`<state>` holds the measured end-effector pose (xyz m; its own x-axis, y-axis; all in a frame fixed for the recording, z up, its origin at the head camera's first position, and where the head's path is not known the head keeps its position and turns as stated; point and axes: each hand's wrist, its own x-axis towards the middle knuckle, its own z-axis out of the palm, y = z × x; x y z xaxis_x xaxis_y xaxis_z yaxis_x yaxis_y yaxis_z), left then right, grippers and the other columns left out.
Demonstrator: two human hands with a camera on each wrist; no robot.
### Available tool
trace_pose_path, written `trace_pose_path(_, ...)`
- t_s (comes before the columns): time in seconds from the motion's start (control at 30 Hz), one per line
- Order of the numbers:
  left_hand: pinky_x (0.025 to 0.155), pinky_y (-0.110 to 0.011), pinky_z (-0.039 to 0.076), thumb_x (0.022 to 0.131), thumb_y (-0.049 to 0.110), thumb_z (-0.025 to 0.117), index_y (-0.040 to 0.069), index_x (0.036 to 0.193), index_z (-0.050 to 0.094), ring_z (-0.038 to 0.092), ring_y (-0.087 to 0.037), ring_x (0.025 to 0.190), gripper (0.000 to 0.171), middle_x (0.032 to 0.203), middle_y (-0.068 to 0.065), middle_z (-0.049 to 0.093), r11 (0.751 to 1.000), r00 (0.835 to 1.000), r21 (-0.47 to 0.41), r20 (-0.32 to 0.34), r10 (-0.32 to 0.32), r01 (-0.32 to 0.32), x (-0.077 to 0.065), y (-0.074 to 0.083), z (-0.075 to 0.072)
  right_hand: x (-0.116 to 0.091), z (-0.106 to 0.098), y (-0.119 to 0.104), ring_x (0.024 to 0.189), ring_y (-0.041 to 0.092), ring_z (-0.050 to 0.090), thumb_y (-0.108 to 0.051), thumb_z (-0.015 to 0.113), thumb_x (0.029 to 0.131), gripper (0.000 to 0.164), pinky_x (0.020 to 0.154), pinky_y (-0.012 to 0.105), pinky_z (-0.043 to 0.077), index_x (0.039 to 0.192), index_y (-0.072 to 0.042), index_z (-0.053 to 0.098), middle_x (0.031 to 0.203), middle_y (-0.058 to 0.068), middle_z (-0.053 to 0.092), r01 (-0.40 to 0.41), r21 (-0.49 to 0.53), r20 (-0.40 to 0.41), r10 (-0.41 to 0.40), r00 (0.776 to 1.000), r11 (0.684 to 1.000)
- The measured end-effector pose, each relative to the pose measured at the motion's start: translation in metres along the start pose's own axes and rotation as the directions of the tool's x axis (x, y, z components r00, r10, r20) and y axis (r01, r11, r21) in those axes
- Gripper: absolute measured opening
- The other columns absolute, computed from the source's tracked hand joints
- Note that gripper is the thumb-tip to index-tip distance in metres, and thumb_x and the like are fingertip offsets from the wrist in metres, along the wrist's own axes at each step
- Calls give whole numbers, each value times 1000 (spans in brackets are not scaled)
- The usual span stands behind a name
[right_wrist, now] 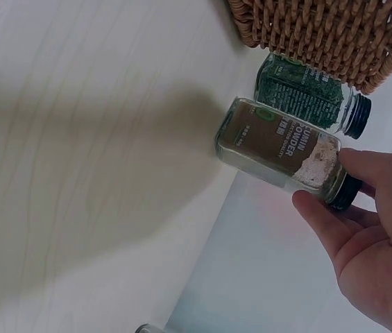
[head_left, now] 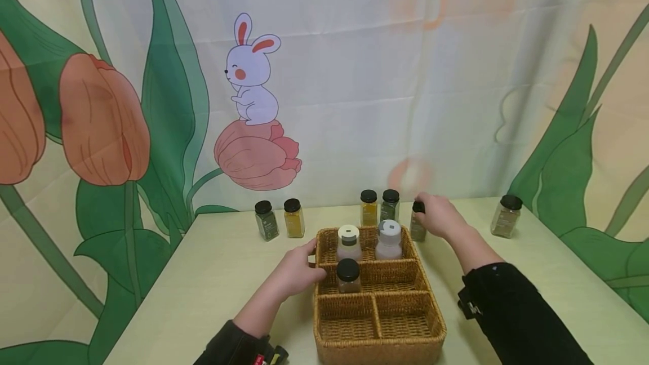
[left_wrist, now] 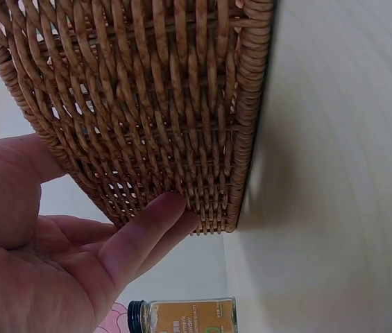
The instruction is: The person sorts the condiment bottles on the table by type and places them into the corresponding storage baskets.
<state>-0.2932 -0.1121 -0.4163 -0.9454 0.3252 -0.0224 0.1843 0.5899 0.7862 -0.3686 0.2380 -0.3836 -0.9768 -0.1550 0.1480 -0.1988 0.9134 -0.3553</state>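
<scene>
Basket (head_left: 380, 354), woven, brown, on a pale table (head_left: 218, 275); front row split in two by a short divider, with a middle and a back compartment beyond. Left sleeve (head_left: 230, 345) and right sleeve (head_left: 527, 314), both black, one on either side of it.

Left hand (head_left: 296, 272): at the basket's left wall, pinching it, thumb at the rim, fingers against the outer weave.

Black-capped jar (head_left: 349, 283), one: in the middle compartment, toward its left end. Pale-capped bottle (head_left: 350, 249) and white-capped bottle (head_left: 389, 245): upright in the back compartment, left and right, apart.

Cumin powder jar (right_wrist: 275, 146), clear, brown contents, label legible in the right wrist view: outside the basket, near its back right corner. Right hand (head_left: 442, 217): pinching this jar at its capped end between thumb and fingers; whether its base touches the table cannot be told.

Green-filled jar (head_left: 390, 207), black cap: just beside the cumin, behind the basket; yellow-filled jar (head_left: 368, 210) to its left. Further pair (head_left: 294, 221), well left; single jar (head_left: 506, 217), well right.

Backdrop (head_left: 355, 100): cloth, printed with tulips and a rabbit (head_left: 253, 83).
</scene>
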Motion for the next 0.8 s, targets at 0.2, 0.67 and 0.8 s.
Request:
trace_pose_path(0.2, 77, -36, 57, 79, 12, 68, 4, 152, 29, 66, -34, 109, 83, 143, -19, 50, 1000, 1000, -3, 0, -3, 3, 0, 0, 0, 0, 2, 1, 98, 39, 62, -15, 57, 96, 36, 68, 41, 49, 129, 1, 51, 114, 26, 62, 4, 5, 3, -4, 1000, 1000)
trace_pose_path(0.67, 78, -37, 57, 79, 12, 68, 5, 152, 28, 65, -34, 110, 84, 144, -20, 48, 1000, 1000, -1, 2, -6, 6, 0, -2, 1, -1, 0, 4, 98, 39, 62, -16, 59, 95, 34, 73, 46, 50, 125, 0, 55, 112, 23, 64, 30, -19, -23, -31, 999, 999)
trace_pose_path(0.8, 77, -36, 57, 79, 11, 67, 4, 152, 27, 65, -34, 110, 84, 145, -20, 48, 1000, 1000, -4, 1, -9, 9, 0, -2, 1, -1, -4, 4, 101, 41, 61, -17, 60, 95, 34, 79, 51, 50, 124, 0, 56, 112, 23, 64, 45, -39, -38, -46, 998, 998)
